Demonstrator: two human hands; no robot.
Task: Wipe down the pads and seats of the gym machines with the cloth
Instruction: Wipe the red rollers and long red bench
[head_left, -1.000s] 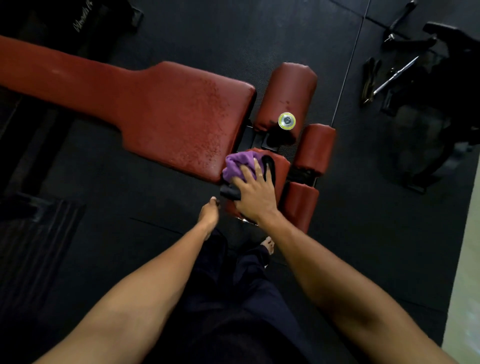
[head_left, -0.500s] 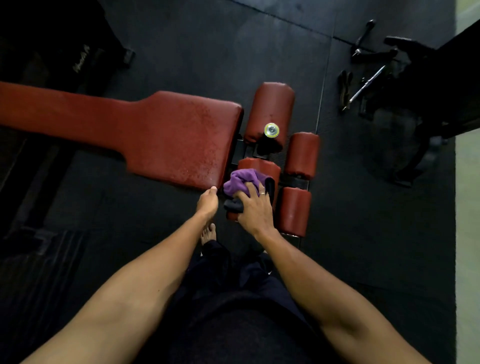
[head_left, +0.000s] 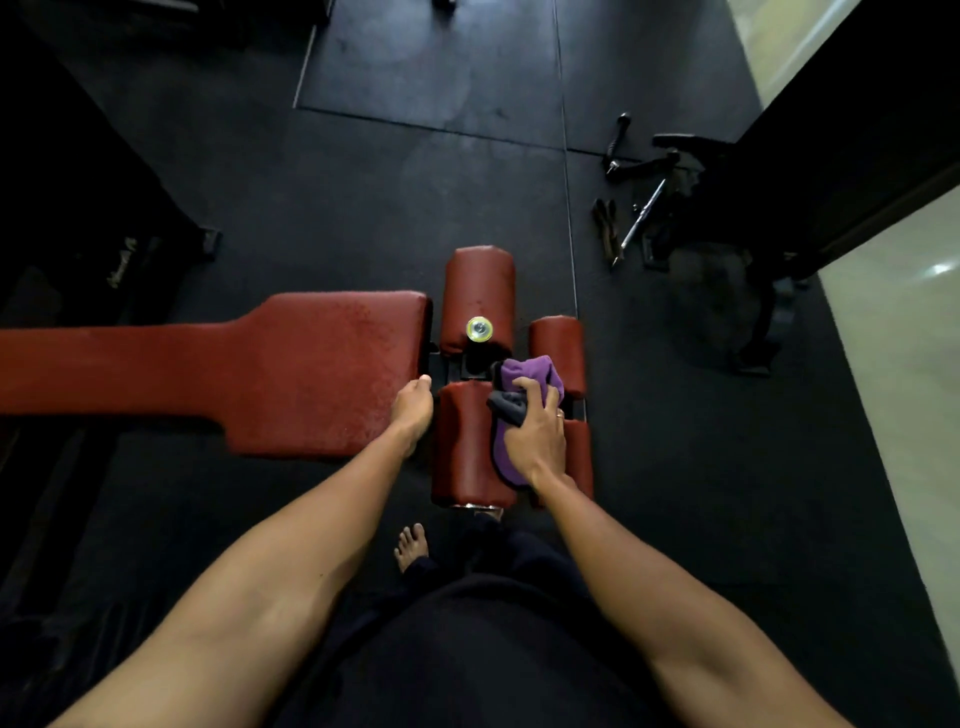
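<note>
A red padded bench (head_left: 291, 369) runs in from the left, its wide end at the middle. Beside that end stand several red roller pads: a far one (head_left: 480, 291), a near one (head_left: 460, 447) and smaller ones at the right (head_left: 558, 343). My right hand (head_left: 537, 434) grips a purple and grey cloth (head_left: 524, 376) and holds it on the right side of the near roller pad. My left hand (head_left: 413, 408) rests at the bench's end corner, fingers close together, with nothing in it.
A yellow-green knob (head_left: 479, 328) sits on the frame between the roller pads. Cable handles and a metal bar (head_left: 641, 213) lie on the black rubber floor at the right, by a dark machine (head_left: 727, 260). My bare foot (head_left: 411, 545) stands just below the pads.
My right hand has slid the cloth to the right side of the near roller pad. My left hand stays at the bench corner. The view has shifted, showing more floor ahead.
</note>
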